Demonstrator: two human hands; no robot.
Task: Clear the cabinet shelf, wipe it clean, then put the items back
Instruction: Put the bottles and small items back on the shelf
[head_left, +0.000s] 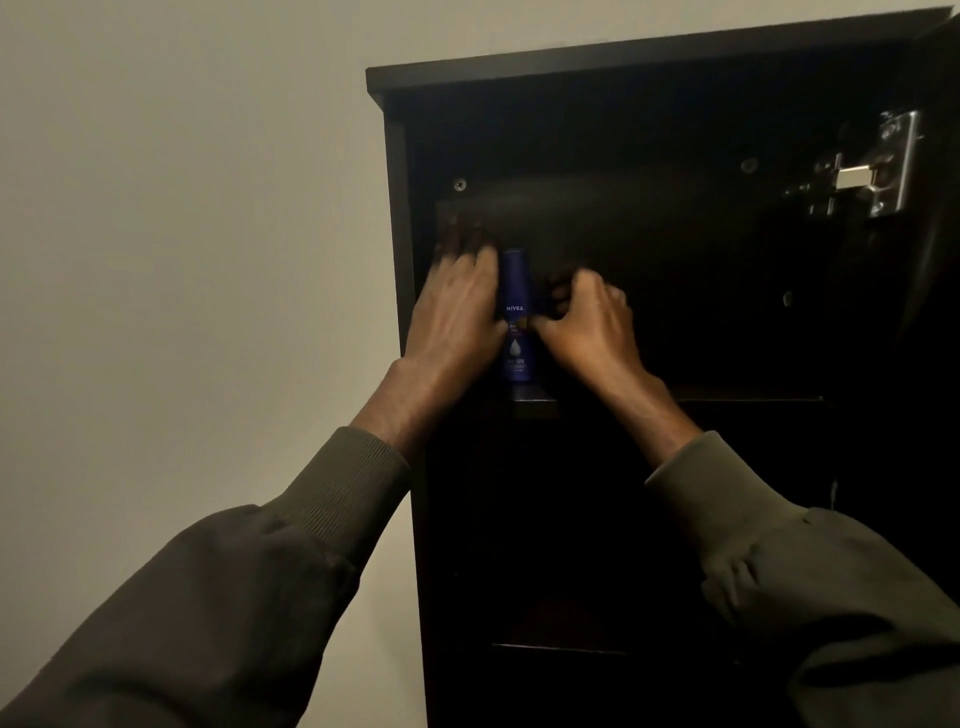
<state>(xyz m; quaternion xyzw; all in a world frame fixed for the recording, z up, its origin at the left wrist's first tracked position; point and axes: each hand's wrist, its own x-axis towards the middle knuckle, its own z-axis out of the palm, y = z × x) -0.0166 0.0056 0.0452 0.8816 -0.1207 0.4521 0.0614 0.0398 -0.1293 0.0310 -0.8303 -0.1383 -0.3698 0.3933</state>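
Blue bottle (515, 317) stands upright at the shelf (535, 404) front edge, btwn my hands. Left hand (457, 317) flat beside it, fingers apart. Right hand (587, 325) curled; can't tell if gripping. Prob light, smooth, slippery plastic; grab round the middle.

On the shelf (535, 402), the bottle (515, 317) stands at 9 o'clock; room from 12 to 3 o'clock looks dark, apparently free.
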